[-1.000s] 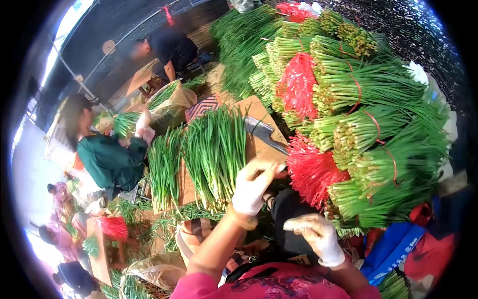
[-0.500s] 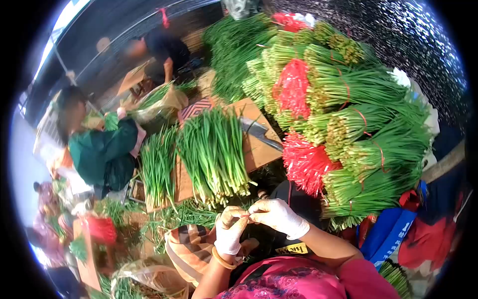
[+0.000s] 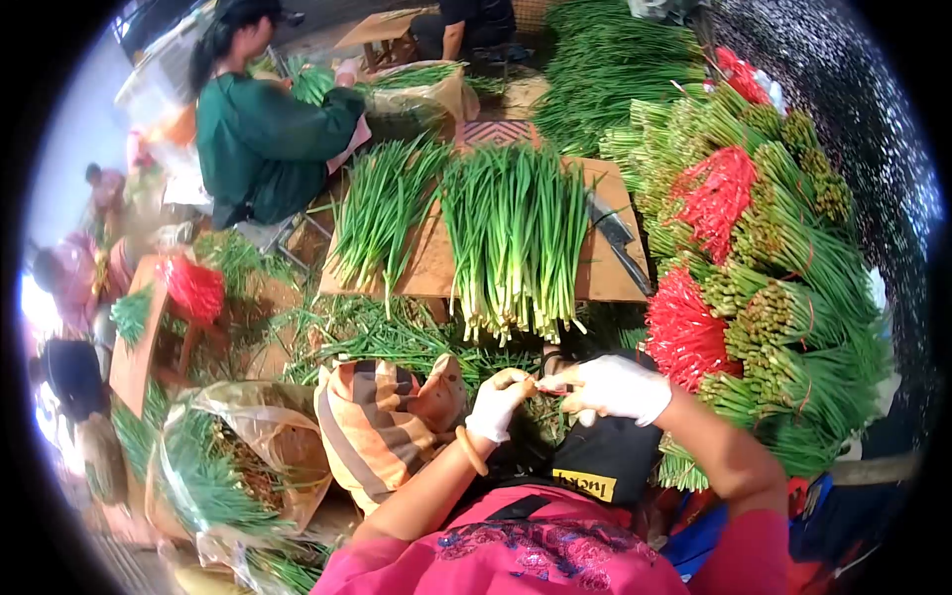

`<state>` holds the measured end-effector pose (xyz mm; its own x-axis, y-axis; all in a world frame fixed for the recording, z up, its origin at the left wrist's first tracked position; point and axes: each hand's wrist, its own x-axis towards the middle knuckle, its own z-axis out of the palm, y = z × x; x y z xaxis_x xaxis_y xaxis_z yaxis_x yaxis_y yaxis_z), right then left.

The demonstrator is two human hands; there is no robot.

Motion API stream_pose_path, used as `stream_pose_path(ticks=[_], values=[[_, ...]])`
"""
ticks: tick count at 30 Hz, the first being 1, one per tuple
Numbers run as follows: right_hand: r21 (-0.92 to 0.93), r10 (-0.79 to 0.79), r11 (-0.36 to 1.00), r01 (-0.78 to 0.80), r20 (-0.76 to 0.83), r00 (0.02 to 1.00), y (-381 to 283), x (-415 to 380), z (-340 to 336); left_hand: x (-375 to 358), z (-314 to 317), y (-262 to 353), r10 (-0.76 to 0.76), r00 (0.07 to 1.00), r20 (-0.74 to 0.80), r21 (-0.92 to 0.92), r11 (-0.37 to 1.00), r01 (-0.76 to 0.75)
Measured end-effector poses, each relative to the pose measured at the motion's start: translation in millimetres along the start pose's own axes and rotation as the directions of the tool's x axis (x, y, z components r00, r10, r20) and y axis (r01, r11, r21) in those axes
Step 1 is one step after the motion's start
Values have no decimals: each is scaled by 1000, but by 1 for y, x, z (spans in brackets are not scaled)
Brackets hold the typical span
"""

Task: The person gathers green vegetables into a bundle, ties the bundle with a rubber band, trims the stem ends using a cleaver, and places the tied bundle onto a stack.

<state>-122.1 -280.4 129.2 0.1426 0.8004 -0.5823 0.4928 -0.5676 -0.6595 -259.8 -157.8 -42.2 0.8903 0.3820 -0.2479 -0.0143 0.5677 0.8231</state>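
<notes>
My left hand [image 3: 499,402], in a white glove with bare fingertips, is pinched closed over my lap. Touching its fingertips is my right hand [image 3: 620,389], gloved too and closed. Something small and reddish shows between the fingers, too small to make out. Just beyond my hands, a large pile of green stalks [image 3: 516,238] lies on a wooden board [image 3: 426,263], the pale ends overhanging the near edge. A smaller pile [image 3: 387,208] lies to its left. A dark knife [image 3: 620,243] rests at the board's right side.
Tied green bundles [image 3: 783,317] are stacked at the right, with red strips [image 3: 689,332] on them. A person in a green top [image 3: 268,144] sits at the upper left. A striped cloth [image 3: 372,431] and a plastic bag of greens [image 3: 248,466] lie at the left.
The view has swung, so the board and piles appear farther right. My hands remain together at the fingertips, and my right hand is turned more palm-down. The person in green has lowered their arms slightly.
</notes>
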Motion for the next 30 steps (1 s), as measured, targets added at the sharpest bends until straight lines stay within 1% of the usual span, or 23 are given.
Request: stream_pose_path(ticks=[1, 2, 3, 4, 5, 6, 7, 8, 10, 11, 14, 16, 17, 18, 20, 22, 24, 25, 26, 27, 28, 29, 30], values=[[-135, 44, 990, -38, 42, 998, 8, 2, -11, 8, -2, -8, -99, 995, 12, 29, 995, 98], [-267, -6, 964, 12, 20, 1000, 16, 1, -24, 18, -1, -18, -232, 973, -13, -8, 973, 232], [-256, 43, 965, -52, -42, 998, 26, 0, -39, 26, 4, -29, -274, 962, 8, -55, 960, 274], [-495, 187, 852, -172, -19, 982, 21, 5, -60, 36, 10, -41, -316, 948, 30, -99, 943, 317], [-751, 303, 620, -228, -38, 952, 28, 17, -76, 49, 9, -57, -391, 917, 84, -85, 914, 398], [-830, 280, 499, -248, -116, 953, 42, 21, -90, 64, 8, -78, -464, 875, 138, -66, 877, 475], [-868, 278, 408, -282, -176, 944, 63, 31, -105, 80, 11, -102, -541, 836, 84, -91, 832, 548], [-849, 356, 375, -371, -238, 904, 78, 47, -117, 104, 0, -131, -613, 773, 165, -43, 779, 626], [-818, 386, 382, -430, -281, 878, 106, 73, -133, 121, -7, -154, -597, 801, 36, -184, 784, 592], [-739, 450, 469, -484, -272, 851, 110, 87, -136, 148, -42, -200, -487, 821, 297, -364, 738, 569], [-535, 513, 639, -553, -240, 824, 126, 135, -127, 159, -98, -158, -534, 843, -63, -503, 747, 435], [-546, 380, 723, -424, -198, 903, 132, 154, -118, 159, -135, -104, -532, 798, -283, -520, 784, 338], [-905, -50, 408, 119, 108, 993, 163, 165, -120, 156, -149, -72, -517, 769, -376, -500, 812, 302], [-835, 25, 549, -43, -35, 999, 160, 170, -116, 151, -155, -44, -486, 748, -452, -458, 846, 272], [-578, 239, 737, -349, -261, 935, 147, 176, -111, 140, -152, 4, -343, 756, -558, -286, 934, 212], [-557, 173, 773, -303, -275, 946, 156, 180, -112, 130, -139, 38, 0, 837, -546, 92, 994, 60], [-573, 121, 776, -263, -274, 954, 169, 187, -112, 137, -137, 53, 173, 879, -444, 282, 958, -46], [-566, 151, 768, -299, -294, 944, 166, 187, -112, 137, -123, 72, 204, 860, -468, 524, 848, 84], [-558, 181, 759, -335, -314, 932, 163, 187, -111, 141, -116, 84, 271, 861, -431, 705, 696, 134], [-620, 118, 740, -260, -261, 958, 171, 191, -111, 145, -109, 94, 326, 864, -384, 843, 506, 183], [-571, 147, 751, -331, -343, 928, 159, 187, -107, 151, -104, 104, 370, 870, -326, 931, 286, 227], [-604, 162, 727, -325, -309, 937, 147, 183, -107, 160, -98, 117, 257, 903, -345, 924, 263, 278], [-636, 181, 702, -319, -273, 945, 134, 175, -109, 165, -97, 122, 230, 903, -364, 924, 213, 318]])
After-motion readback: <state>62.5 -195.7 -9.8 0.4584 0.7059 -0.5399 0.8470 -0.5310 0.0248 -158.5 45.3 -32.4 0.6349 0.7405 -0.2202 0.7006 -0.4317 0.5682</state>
